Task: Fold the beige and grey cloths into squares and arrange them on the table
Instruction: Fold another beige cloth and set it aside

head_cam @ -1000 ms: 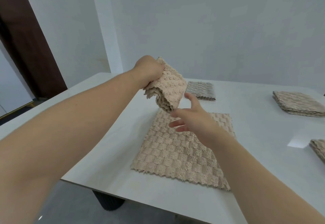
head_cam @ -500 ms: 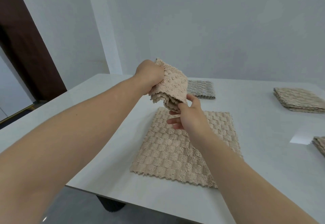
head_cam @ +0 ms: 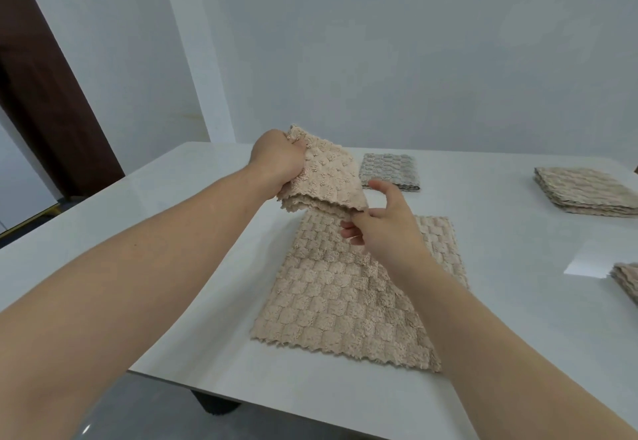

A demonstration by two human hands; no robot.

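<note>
Above the flat beige cloth [head_cam: 338, 301], the left hand [head_cam: 276, 163] grips the folded beige cloth [head_cam: 328, 180] by its far-left corner, while its near-right corner touches the right hand [head_cam: 386, 222], pinch unclear.

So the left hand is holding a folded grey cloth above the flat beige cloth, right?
Not quite: the head view shows the left hand holding a folded beige cloth above the flat beige cloth; the grey cloth lies further back on the table.
</note>
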